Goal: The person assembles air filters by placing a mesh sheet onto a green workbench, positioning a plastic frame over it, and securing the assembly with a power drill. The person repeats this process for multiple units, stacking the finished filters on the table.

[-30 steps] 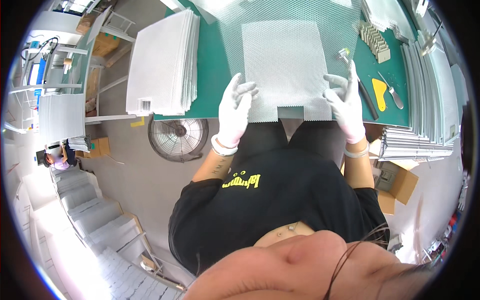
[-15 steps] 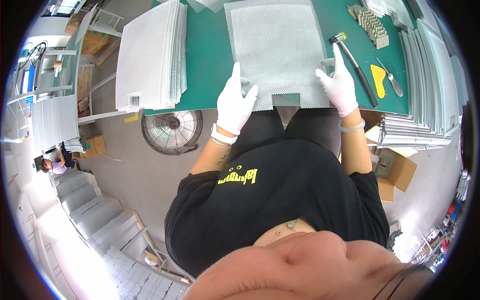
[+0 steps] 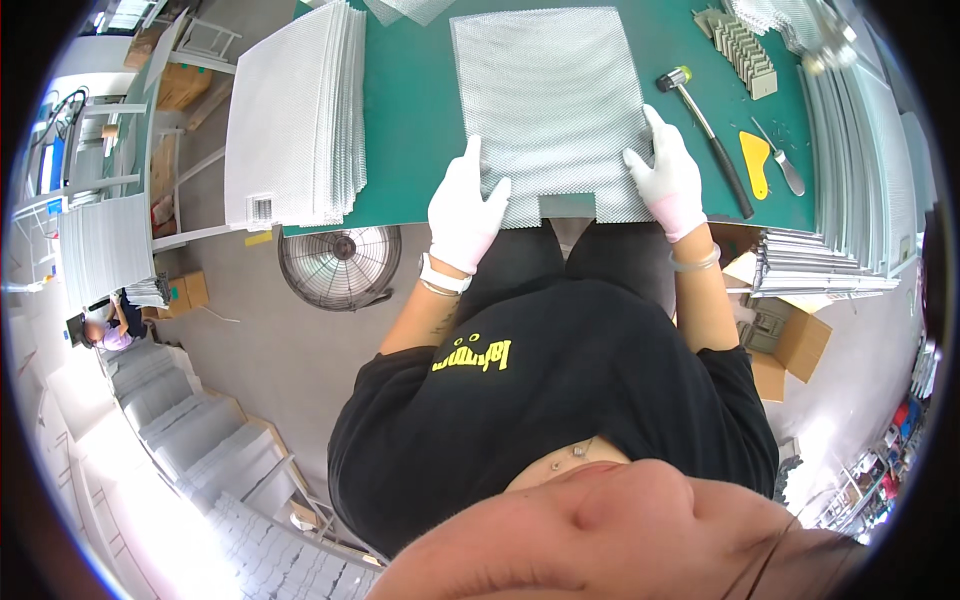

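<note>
A silver wire-mesh sheet [image 3: 555,110] with a rectangular notch in its near edge lies over the green tabletop, its near part reaching the table's front edge. My left hand [image 3: 465,208], in a white glove, holds the sheet's left side near the front corner, thumb over the mesh. On the opposite side my right hand [image 3: 670,185], gloved likewise, grips the right edge, its thumb on top. The fingers under the mesh are mostly hidden. Whether it is a single sheet or several layers I cannot tell.
A thick stack of mesh sheets [image 3: 290,120] stands left on the green table [image 3: 405,130]. At right lie a hammer [image 3: 712,140], a yellow scraper [image 3: 754,163], a pointed hand tool [image 3: 788,170] and a row of beige parts [image 3: 740,55]. A floor fan [image 3: 340,268] stands below the table's edge.
The two offset mesh outlines seen before now look lined up as one. My right hand has shifted slightly left and down with the sheet's right edge; my left hand has barely moved.
</note>
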The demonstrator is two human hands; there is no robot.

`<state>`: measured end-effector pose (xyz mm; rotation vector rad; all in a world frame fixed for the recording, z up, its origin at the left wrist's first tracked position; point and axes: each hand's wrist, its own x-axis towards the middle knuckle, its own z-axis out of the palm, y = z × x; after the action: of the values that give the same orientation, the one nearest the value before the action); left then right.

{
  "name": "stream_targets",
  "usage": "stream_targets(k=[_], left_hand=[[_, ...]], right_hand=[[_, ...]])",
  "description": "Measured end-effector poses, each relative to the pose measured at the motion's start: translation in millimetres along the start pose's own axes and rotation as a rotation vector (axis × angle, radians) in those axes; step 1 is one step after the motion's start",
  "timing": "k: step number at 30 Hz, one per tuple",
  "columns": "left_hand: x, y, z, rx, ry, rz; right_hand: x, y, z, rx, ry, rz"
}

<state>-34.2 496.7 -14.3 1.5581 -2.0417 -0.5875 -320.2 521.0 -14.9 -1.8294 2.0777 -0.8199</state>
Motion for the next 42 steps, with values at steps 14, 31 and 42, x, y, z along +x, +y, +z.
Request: stream_targets(k=[14,31,42], left_hand=[[7.0,-4.5,-3.7,0.136,-0.026,0.022],[64.2,-23.9,-0.4,0.406,-0.188,0.269],[73.9,-13.4,-6.7,0.375,-0.255,0.324]], right_hand=[[9.8,-11.1,-12.2,-0.259,-0.206,0.086],[365.2,97.3,-11.7,-0.404,0.105,0.557],[415.4,149.2,-27.6,-0.704,0.153,0.415]])
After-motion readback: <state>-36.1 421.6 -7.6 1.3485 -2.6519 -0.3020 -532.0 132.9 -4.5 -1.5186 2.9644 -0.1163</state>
